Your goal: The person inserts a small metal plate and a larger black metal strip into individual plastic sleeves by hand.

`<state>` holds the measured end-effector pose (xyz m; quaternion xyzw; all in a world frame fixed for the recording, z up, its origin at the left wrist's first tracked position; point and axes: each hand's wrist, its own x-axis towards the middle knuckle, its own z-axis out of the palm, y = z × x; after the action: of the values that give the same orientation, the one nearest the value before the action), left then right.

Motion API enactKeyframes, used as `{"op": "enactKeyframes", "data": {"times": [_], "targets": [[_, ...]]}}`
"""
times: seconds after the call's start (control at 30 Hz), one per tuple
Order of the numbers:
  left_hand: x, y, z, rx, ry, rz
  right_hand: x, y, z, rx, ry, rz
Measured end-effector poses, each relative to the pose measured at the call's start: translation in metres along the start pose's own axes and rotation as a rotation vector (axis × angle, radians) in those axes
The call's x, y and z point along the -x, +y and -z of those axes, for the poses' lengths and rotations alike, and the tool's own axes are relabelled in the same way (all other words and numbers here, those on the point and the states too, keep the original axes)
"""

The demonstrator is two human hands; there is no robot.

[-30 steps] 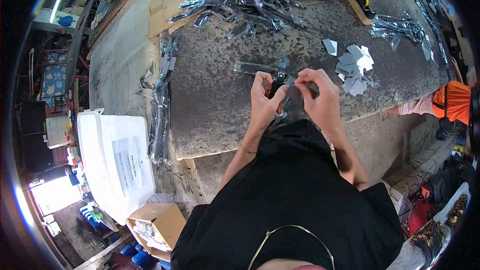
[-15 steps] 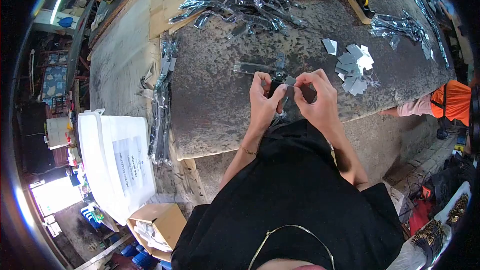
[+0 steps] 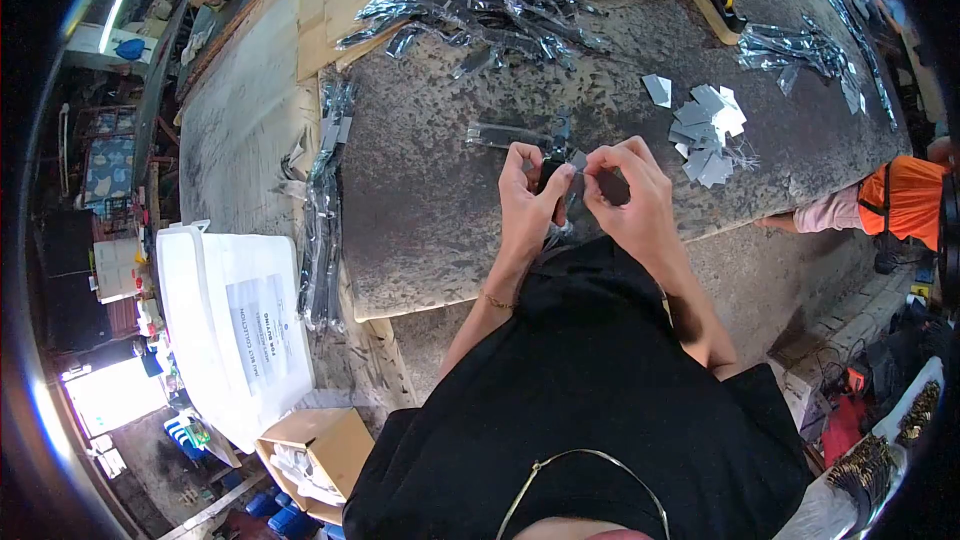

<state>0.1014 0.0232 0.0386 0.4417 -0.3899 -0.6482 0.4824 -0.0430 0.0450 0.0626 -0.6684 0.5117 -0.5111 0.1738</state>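
My left hand (image 3: 530, 194) pinches a black strap end (image 3: 548, 172) partly wrapped in clear plastic, whose sleeve (image 3: 505, 135) extends left over the dark tabletop. Facing it, my right hand (image 3: 632, 185) has thumb and forefinger pressed together on the edge of a small grey tag (image 3: 578, 158). The tag lies against the strap between both hands. Right of my hands is a loose pile of grey and white tags (image 3: 712, 130), with a single tag (image 3: 657, 90) apart from it. Thin strings show at the pile's lower right.
Plastic-wrapped black straps (image 3: 490, 0) are heaped at the table's far side; others (image 3: 325, 205) line its left edge. A tape dispenser (image 3: 716, 2) stands far right. A white bin (image 3: 235, 320) is at left. A person in orange (image 3: 900, 202) is at the right edge.
My right fingers have shifted very slightly left, and the small tag has tilted a little. The person in orange has moved slightly. Both hands keep their pinch.
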Motion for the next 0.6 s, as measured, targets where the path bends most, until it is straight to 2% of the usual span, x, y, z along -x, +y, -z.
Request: {"op": "enactKeyframes", "data": {"times": [0.33, 0.6], "targets": [[0.0009, -0.0022, 0.0004, 0.048, 0.005, -0.015, 0.0020, -0.0012, 0.0002, -0.004, 0.011, -0.011], [0.0003, 0.0009, 0.0035, -0.042, -0.023, -0.021, 0.0001, 0.0006, 0.0041, -0.051, -0.062, -0.021]]}}
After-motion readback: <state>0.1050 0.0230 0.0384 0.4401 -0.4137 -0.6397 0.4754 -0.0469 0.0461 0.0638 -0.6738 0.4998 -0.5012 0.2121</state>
